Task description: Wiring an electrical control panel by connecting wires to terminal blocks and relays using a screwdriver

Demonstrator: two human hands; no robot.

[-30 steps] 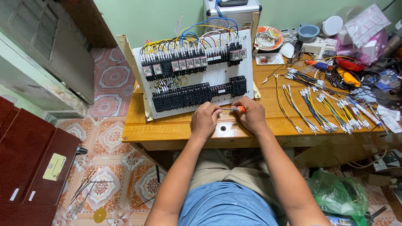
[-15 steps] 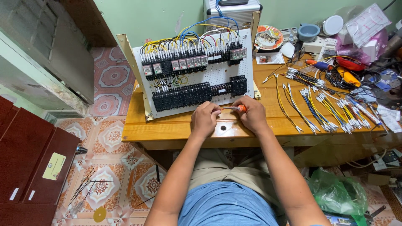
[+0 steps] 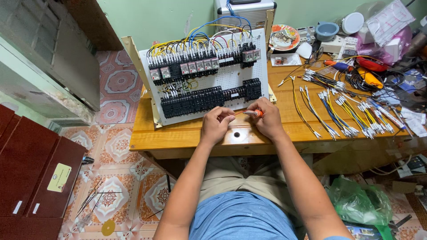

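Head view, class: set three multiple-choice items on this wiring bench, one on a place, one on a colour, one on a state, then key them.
1. Where do the loose cut wires lie?
A. on the floor
B. on the wooden table, right of the panel
C. in a drawer

2. What colour is the screwdriver handle?
A. orange
B. green
C. black

3. How does the control panel stand?
A. flat, face down
B. hung on the wall
C. propped up, tilted back

Key: 1 B, they fan out beside the right hand; 2 A, orange shows between that hand's fingers; 3 C, its face leans away behind the left hand.
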